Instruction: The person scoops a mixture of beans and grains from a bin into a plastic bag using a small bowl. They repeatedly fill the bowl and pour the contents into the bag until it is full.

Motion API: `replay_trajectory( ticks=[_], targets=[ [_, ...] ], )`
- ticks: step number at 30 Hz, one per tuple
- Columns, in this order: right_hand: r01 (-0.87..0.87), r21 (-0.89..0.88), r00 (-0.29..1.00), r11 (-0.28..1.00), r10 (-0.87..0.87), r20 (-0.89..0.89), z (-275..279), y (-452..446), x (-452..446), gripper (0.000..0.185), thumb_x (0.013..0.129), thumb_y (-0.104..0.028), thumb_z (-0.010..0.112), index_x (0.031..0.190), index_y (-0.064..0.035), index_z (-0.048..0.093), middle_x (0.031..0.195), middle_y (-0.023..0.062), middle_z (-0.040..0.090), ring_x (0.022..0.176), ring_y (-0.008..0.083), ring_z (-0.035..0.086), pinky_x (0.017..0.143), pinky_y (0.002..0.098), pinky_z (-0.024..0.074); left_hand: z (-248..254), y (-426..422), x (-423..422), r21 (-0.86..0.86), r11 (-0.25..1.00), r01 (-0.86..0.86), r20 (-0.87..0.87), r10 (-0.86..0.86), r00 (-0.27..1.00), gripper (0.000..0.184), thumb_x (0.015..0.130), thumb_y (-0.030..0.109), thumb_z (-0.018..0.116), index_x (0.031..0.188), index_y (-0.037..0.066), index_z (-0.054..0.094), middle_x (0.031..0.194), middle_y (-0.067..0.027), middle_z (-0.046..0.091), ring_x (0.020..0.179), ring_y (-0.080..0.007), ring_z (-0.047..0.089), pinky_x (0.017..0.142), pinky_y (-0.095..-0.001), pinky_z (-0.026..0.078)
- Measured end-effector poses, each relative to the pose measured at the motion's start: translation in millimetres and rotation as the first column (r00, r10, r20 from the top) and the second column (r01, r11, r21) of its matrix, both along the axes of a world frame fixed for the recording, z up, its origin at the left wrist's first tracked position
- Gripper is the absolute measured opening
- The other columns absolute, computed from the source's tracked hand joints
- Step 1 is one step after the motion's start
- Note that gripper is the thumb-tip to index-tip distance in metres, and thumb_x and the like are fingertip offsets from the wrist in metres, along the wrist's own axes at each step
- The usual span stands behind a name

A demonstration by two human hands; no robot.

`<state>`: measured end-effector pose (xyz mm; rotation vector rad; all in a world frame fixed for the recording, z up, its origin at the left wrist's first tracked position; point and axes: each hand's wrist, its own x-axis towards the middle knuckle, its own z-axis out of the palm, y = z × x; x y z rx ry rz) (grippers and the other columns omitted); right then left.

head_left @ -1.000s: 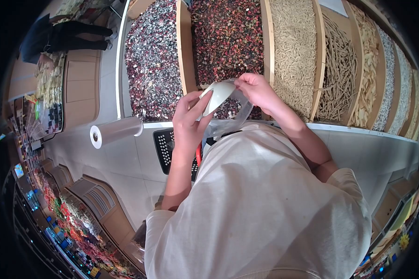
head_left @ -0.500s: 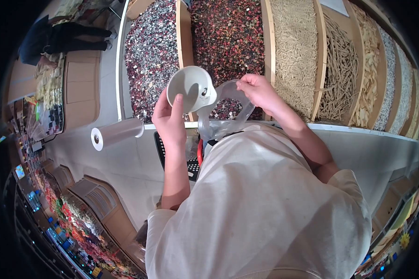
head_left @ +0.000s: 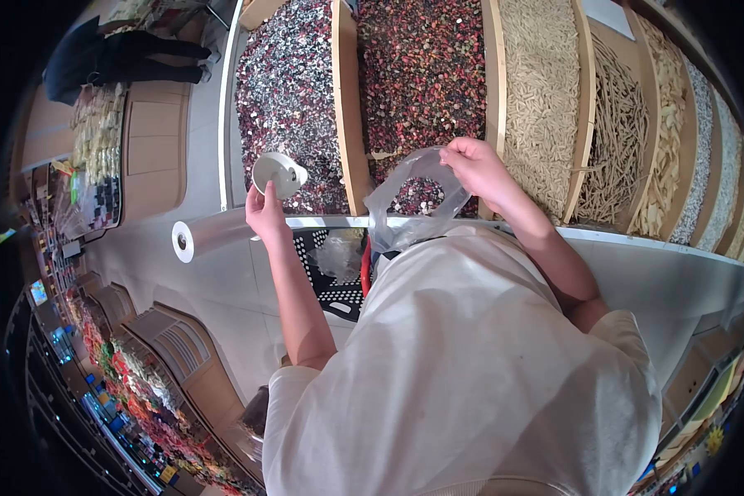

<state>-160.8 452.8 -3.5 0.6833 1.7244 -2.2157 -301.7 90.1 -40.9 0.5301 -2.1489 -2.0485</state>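
My left hand (head_left: 266, 217) grips a white scoop (head_left: 274, 175) with a few dark bits inside, its thumb over the rim. The scoop is above the front of the bin of dark red and white mix (head_left: 285, 99). The fingers of my right hand (head_left: 475, 169) pinch the upper edge of a clear plastic bag (head_left: 388, 203). That bag hangs down to my waist, in front of the bin of red and black mix (head_left: 422, 74). What it holds, if anything, is hard to tell.
Bins of pale pellets (head_left: 541, 99), brown sticks (head_left: 616, 124) and pale slices (head_left: 663, 124) continue to the right. A plastic roll (head_left: 211, 234) is at the left. Below is a black basket (head_left: 329, 291) with a clear bag inside. Another person (head_left: 124, 58) stands at the upper left.
The scoop has tipped from over the bag to upright and moved left with my left hand. My right hand still holds the bag, which hangs more open. The view has shifted slightly.
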Motion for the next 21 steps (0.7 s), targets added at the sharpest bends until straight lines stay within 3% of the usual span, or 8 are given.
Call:
replay_trajectory(
  ticks=[1,4,7,8,9,11,12,21],
  targets=[
    [0.009,0.006,1.0,1.0,-0.009,-0.005,0,0,0,0.02,0.095,-0.02,0.059,0.088,-0.0025,0.063,0.061,-0.0067,0.045,0.05,0.002,0.034,0.043,0.0223,0.0241,-10,-4,0,0.001,1.0,0.0,0.0,0.0,1.0,0.037,0.088,0.004,0.068,0.122,-0.005,0.056,0.099,-0.0085,0.065,0.086,-0.0129,0.063,0.071,-0.0263,0.053],
    [0.014,0.01,1.0,1.0,-0.014,0.005,2,1,1,0.019,0.095,-0.019,0.059,0.087,-0.0027,0.063,0.061,-0.0069,0.045,0.05,0.0019,0.034,0.043,0.0223,0.0237,-39,-16,-2,-0.379,0.925,0.008,-0.069,-0.037,0.997,0.034,0.084,0.0,0.067,0.117,-0.007,0.059,0.097,-0.0097,0.068,0.084,-0.0144,0.065,0.074,-0.0264,0.052],
    [0.009,0.005,1.0,1.0,-0.009,0.016,3,2,0,0.019,0.096,-0.019,0.059,0.086,-0.0031,0.063,0.06,-0.0073,0.044,0.049,0.0017,0.033,0.043,0.0223,0.0232,-46,-24,-2,-0.509,0.859,0.055,-0.037,-0.085,0.996,0.035,0.081,-0.001,0.069,0.115,-0.006,0.06,0.097,-0.009,0.068,0.083,-0.0135,0.065,0.072,-0.0262,0.051],
    [0.007,0.002,1.0,1.0,-0.007,0.015,3,2,0,0.019,0.096,-0.019,0.058,0.086,-0.0034,0.062,0.06,-0.0075,0.043,0.049,0.0016,0.033,0.043,0.0223,0.023,-46,-26,-3,-0.589,0.808,0.029,0.002,-0.034,0.999,0.038,0.078,0.001,0.07,0.115,-0.003,0.061,0.097,-0.0107,0.067,0.085,-0.0188,0.065,0.076,-0.0314,0.051],
    [0.006,0.003,1.0,1.0,-0.006,0.017,4,2,1,0.019,0.096,-0.019,0.058,0.086,-0.0034,0.062,0.06,-0.0075,0.043,0.049,0.0016,0.033,0.043,0.0223,0.023,-46,-28,-3,-0.587,0.809,0.03,0.004,-0.034,0.999,0.038,0.078,0.001,0.07,0.115,-0.003,0.061,0.097,-0.0107,0.067,0.085,-0.0188,0.065,0.076,-0.0314,0.051],
    [0.014,0.006,1.0,1.0,-0.014,0.0,6,0,0,0.019,0.096,-0.019,0.058,0.085,-0.004,0.062,0.059,-0.0079,0.042,0.049,0.0015,0.031,0.043,0.0224,0.0222,-44,-33,-7,-0.829,0.559,-0.006,-0.036,-0.043,0.998,0.041,0.077,0.006,0.073,0.116,0.0,0.062,0.097,-0.0134,0.063,0.09,-0.0262,0.062,0.081,-0.0374,0.05],
    [0.015,0.006,1.0,1.0,-0.015,0.001,6,1,0,0.019,0.096,-0.019,0.058,0.085,-0.004,0.062,0.059,-0.0079,0.042,0.049,0.0015,0.031,0.043,0.0224,0.0222,-41,-33,-9,-0.817,0.576,-0.001,-0.039,-0.054,0.998,0.045,0.075,0.009,0.075,0.117,0.002,0.062,0.101,-0.0158,0.06,0.096,-0.0311,0.059,0.085,-0.0411,0.048],
    [0.018,0.001,1.0,1.0,-0.018,0.002,3,1,2,0.02,0.097,-0.019,0.058,0.085,-0.0044,0.062,0.06,-0.0082,0.042,0.049,0.0013,0.03,0.042,0.0225,0.0214,-50,-32,-11,-0.914,0.404,-0.041,-0.108,-0.144,0.984,0.044,0.074,0.012,0.075,0.115,0.003,0.061,0.108,-0.0169,0.058,0.1,-0.0359,0.058,0.087,-0.0442,0.047]
  ],
)
